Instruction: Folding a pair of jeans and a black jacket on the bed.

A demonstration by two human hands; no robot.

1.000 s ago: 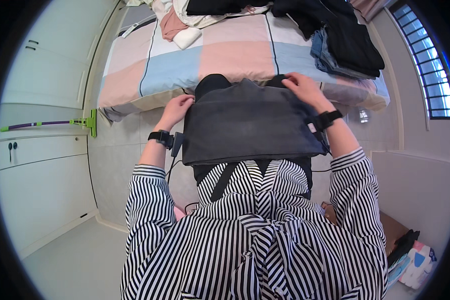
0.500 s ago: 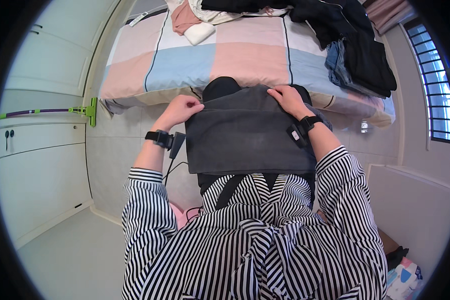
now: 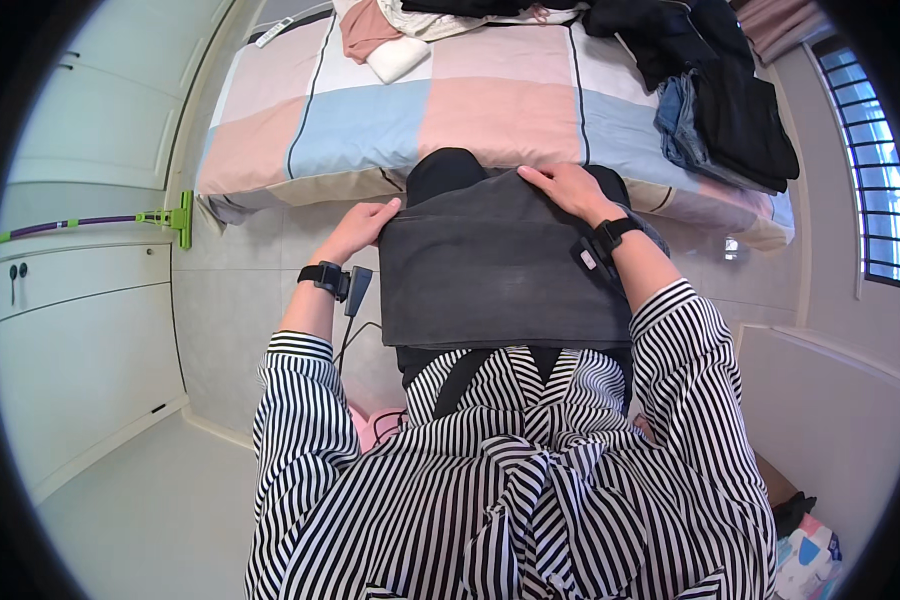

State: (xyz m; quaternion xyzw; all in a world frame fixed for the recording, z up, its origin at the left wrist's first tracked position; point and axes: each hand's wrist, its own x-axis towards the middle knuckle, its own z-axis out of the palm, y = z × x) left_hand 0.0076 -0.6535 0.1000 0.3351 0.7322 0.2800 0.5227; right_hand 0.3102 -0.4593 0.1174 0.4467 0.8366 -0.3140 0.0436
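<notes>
A folded dark grey garment point(image 3: 500, 285) lies across my lap, its near edge straight and its upper layer slanting at the far side. My left hand point(image 3: 362, 228) is at its far left corner, thumb and fingers closed on the edge. At the far edge, right of the middle, my right hand point(image 3: 573, 190) pinches the cloth between thumb and fingers. The undersides of both grips are hidden. Each wrist wears a black strap with a small device. What kind of garment it is cannot be made out.
Ahead stands a bed with a pastel checked cover point(image 3: 370, 115). On its right lie folded blue jeans point(image 3: 678, 125) and black clothes point(image 3: 745, 120); pink and white clothes point(image 3: 370, 40) lie at the back. A green mop point(image 3: 184, 220) leans by white cabinets point(image 3: 85, 340) on the left.
My right hand has slid a little left along the garment's far edge. My left hand has shifted slightly, its fingers straighter at the corner. The garment stays on my lap.
</notes>
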